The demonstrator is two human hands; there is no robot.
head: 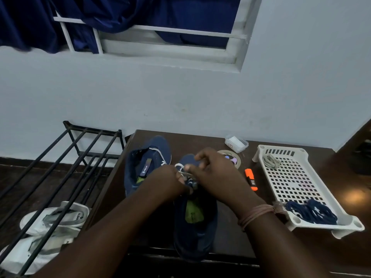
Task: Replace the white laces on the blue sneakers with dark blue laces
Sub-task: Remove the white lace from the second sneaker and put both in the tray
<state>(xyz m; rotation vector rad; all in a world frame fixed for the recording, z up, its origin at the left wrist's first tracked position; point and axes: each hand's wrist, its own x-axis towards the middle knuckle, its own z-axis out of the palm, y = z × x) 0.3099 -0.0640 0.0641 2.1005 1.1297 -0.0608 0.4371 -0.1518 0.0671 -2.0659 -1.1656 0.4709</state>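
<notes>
Two blue sneakers stand on a dark brown table [226,233]. The near sneaker [195,221] points away from me, and its white lace [180,170] loops out over the eyelets. My left hand [168,182] and my right hand [212,173] meet over its front, and both pinch the white lace. The far sneaker [144,165] lies to the left with no lace visible in it. Dark blue laces [311,212] lie bundled at the near end of a white perforated tray [289,177]. A pale lace bundle [271,161] rests at the tray's far end.
An orange highlighter [251,179] lies between the sneaker and the tray. A roll of tape [230,158] and a small clear box [236,143] sit near the wall. A black metal shoe rack [66,167] stands left, with white sneakers [54,219] beneath.
</notes>
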